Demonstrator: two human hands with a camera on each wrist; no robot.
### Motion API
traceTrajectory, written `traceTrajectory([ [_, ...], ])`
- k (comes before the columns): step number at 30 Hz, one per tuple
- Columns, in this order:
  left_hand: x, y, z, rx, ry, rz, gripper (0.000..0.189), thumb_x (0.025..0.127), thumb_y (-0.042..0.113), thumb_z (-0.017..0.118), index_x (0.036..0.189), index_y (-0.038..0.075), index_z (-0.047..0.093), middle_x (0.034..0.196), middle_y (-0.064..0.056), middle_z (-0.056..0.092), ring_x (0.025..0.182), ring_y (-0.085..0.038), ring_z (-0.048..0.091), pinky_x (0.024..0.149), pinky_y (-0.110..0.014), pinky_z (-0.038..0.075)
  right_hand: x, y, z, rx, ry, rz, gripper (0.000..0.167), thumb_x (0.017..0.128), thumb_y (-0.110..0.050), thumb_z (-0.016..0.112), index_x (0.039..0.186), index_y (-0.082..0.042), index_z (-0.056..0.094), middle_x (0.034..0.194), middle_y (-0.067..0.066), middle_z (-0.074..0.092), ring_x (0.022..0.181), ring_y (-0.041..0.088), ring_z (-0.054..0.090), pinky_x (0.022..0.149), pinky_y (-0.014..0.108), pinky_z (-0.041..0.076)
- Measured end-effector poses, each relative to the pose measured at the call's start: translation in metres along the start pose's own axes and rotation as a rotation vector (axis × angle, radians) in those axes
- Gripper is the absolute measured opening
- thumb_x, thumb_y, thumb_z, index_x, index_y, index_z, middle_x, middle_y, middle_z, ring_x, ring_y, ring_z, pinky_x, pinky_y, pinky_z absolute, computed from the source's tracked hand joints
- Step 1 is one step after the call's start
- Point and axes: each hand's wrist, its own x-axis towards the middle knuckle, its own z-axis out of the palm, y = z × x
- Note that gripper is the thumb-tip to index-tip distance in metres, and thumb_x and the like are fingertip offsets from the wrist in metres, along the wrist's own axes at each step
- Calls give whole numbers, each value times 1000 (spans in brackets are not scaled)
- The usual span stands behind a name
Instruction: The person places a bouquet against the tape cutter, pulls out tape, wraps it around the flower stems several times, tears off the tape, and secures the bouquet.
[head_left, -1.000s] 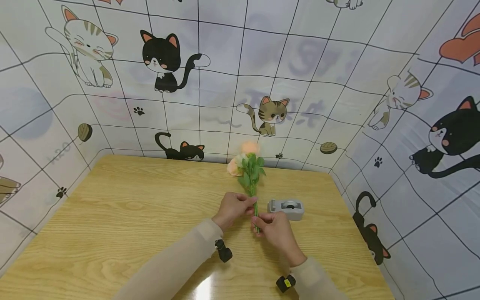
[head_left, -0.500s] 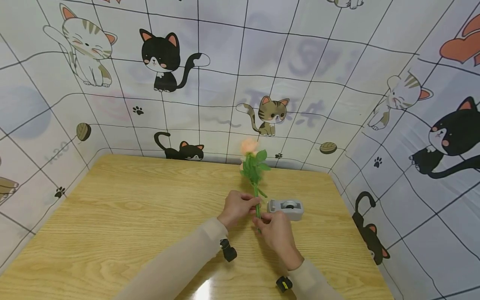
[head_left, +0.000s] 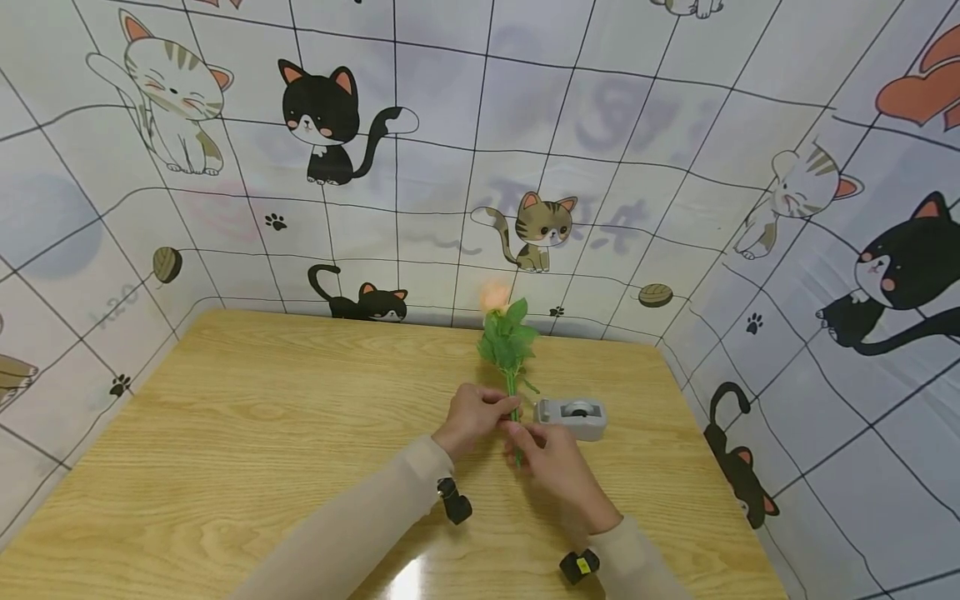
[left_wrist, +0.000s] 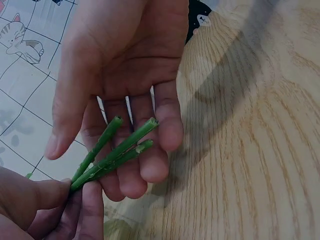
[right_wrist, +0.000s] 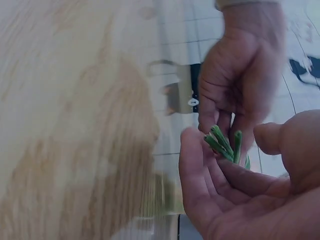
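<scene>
A small bunch of peach roses [head_left: 495, 297] with green leaves [head_left: 507, 342] points toward the back wall in the head view. My left hand [head_left: 472, 417] pinches its green stems between thumb and fingers. In the left wrist view the bare ends of three stems [left_wrist: 125, 148] fan out past that pinch. My right hand [head_left: 558, 467] is at the stem ends. Its fingers [left_wrist: 155, 165] lie extended behind them, and the thumb stands off to the side. From the right wrist the stem ends [right_wrist: 220, 140] show just above the right fingers, with the left hand [right_wrist: 242, 75] beyond.
A grey tape dispenser [head_left: 572, 418] stands on the wooden table [head_left: 300, 400], just right of the hands. A wall covering printed with cats [head_left: 330, 125] rises along the table's back and sides. Small black cameras [head_left: 453, 500] are strapped at both wrists.
The bunch has turned about its stems: blooms seen at its left a second ago are now hidden, and one remains in sight. The left hand has shifted slightly right.
</scene>
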Motion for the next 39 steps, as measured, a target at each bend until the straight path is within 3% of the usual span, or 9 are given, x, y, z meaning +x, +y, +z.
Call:
traceTrajectory([
  [2,0,-1,-2,-40,-32,-4,24,112,25,83,116,2,91,107,-13,91,83,-11,83,89,-35,70,-1,1,-5,119,-71,47,48,125,-35,57,140,5,79,117,21,84,103,23,84,86,33,72],
  [4,0,-1,-2,-78,-60,-5,26,113,23,82,121,0,89,112,-16,91,88,-16,87,94,-39,73,-2,2,-10,219,-123,92,51,126,-35,55,149,8,72,127,23,83,114,25,85,93,36,73],
  [10,2,-2,-3,-116,-111,-16,26,116,19,77,127,-2,86,122,-19,89,100,-19,88,96,-37,73,0,6,-14,344,-165,150,48,126,-29,57,144,13,72,124,15,85,106,12,83,92,27,70],
  [20,5,-6,-1,-147,-141,-28,26,117,16,74,129,-4,85,126,-21,88,99,-14,89,99,-35,72,-1,6,-15,336,-97,175,40,122,-21,66,144,11,76,109,0,86,93,7,78,82,24,69],
  [32,5,-6,-2,-105,-131,-38,30,114,24,80,126,-4,86,116,-16,90,97,-17,88,96,-35,72,-2,1,-14,304,-30,189,34,119,-19,71,127,11,82,100,3,84,87,9,75,76,23,67],
  [39,5,-6,-1,-104,-88,-43,33,113,29,81,117,-3,86,104,-14,85,86,-14,86,94,-38,74,-4,-1,-8,202,32,126,30,118,-17,72,114,9,85,92,7,82,78,7,70,68,21,63],
])
